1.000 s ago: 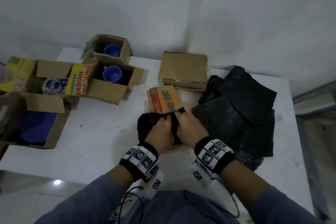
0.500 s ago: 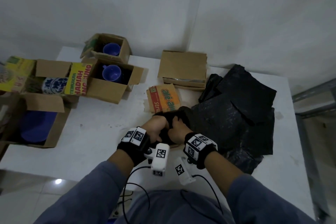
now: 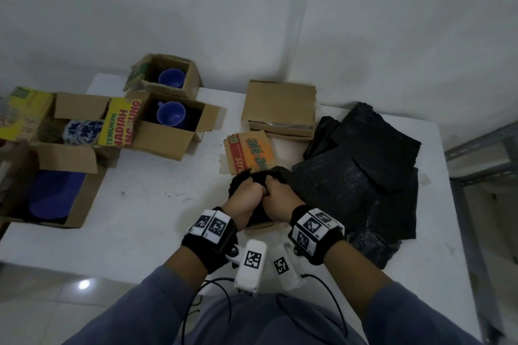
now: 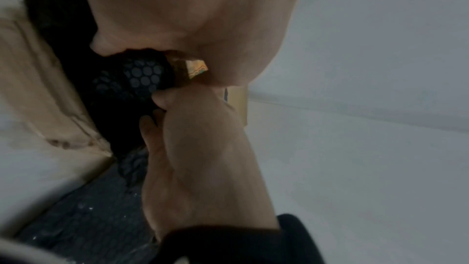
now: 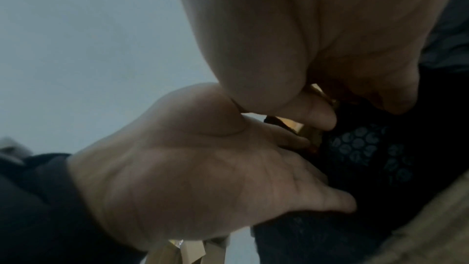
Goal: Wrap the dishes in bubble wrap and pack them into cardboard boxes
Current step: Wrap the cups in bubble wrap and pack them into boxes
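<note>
Both hands, left hand [image 3: 246, 199] and right hand [image 3: 280, 199], grip a black bubble-wrap bundle [image 3: 252, 176] above the white tabletop [image 3: 157, 199], knuckles touching.

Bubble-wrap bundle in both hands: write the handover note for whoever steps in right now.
Left hand and right hand: both grip the black bubble-wrap bundle at the table's near middle; what is inside it is hidden.
Spare black bubble wrap is piled to the right.
Unwrapped in open boxes on the left: two blue cups, a blue-and-white patterned dish, a blue plate.
A closed box sits behind; the printed box lies just beyond the hands.
Left: finish this bundle, box it, then wrap the rest.
</note>
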Tool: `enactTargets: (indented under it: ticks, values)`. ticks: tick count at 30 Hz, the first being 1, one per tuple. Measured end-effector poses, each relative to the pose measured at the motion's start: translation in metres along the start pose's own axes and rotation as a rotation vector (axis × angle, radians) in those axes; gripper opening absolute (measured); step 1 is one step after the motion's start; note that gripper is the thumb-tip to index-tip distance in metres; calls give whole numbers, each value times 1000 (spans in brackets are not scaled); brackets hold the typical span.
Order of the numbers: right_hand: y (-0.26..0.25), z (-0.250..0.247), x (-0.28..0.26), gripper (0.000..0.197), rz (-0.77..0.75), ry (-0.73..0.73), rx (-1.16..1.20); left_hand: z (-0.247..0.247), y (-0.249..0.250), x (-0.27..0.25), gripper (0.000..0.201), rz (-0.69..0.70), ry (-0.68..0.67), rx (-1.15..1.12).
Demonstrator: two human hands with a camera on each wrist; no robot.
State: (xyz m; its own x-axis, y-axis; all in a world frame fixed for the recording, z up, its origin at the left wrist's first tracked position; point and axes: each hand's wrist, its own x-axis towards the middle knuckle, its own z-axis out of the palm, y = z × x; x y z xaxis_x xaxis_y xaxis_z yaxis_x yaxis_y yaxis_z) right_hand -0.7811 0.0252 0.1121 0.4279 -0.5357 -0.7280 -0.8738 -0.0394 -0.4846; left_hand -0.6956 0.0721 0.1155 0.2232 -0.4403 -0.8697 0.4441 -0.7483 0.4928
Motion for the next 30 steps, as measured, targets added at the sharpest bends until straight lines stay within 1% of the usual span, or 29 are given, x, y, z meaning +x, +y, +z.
enactTargets:
  ticks: [1,3,4,7,8,12,17,19,21,23,25,26,30]
  values:
    - [1,1,0,56,4,4,7,0,-3,3,60,0,-1,-3]
    - [1,5,1,61,25,-5,11,-1,-8,4,65,-36,-3,8]
    - [0,8,2,65,36,-12,6,-1,-8,3,62,-52,-1,15]
    - [-3,12,7,77,82,-15,10,0,-4,4,27,-77,16,31]
    - [-2,12,10,80,93,-17,23,0,-3,5,23,-87,19,51]
    - [1,11,19,85,147,-48,108,-1,-1,12,25,-117,24,89]
    - [1,15,29,82,172,-60,147,4,-5,22,29,-149,45,65]
    - [2,15,32,84,183,-75,166,9,-13,36,33,-128,75,64]
    - [2,13,33,77,181,-61,179,14,-12,36,36,-109,85,31]
    - [2,12,34,65,169,-45,177,18,-6,26,25,-89,47,-6]
    - [2,10,33,56,154,-37,166,16,0,18,20,-70,27,10]
    - [2,9,33,55,143,-41,163,13,0,17,23,-81,32,15]
    - [3,4,29,63,93,-52,201,4,-1,17,36,-111,10,-15]
